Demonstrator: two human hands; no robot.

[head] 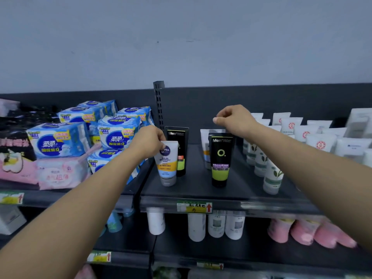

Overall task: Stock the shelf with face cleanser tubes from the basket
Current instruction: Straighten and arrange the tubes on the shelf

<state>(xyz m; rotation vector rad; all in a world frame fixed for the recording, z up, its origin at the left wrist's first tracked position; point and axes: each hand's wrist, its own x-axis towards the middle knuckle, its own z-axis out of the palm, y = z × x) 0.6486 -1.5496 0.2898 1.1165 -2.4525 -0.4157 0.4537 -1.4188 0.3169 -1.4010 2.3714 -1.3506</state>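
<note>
My left hand (148, 141) grips the top of a white, yellow and blue cleanser tube (167, 163) that stands cap-down on the dark top shelf (193, 190). Right behind it is a black and green tube (181, 152). My right hand (234, 118) hovers with curled fingers just above another black and green tube (220, 160), apart from it and holding nothing. A white tube (205, 146) stands behind that one. The basket is out of view.
Blue and pink pad packs (66, 141) fill the shelf to the left. White tubes (269, 174) and white pouches (320, 141) crowd the right side. A slotted upright post (159, 105) rises behind. White bottles (216, 224) and pink packs (306, 232) sit on the lower shelf.
</note>
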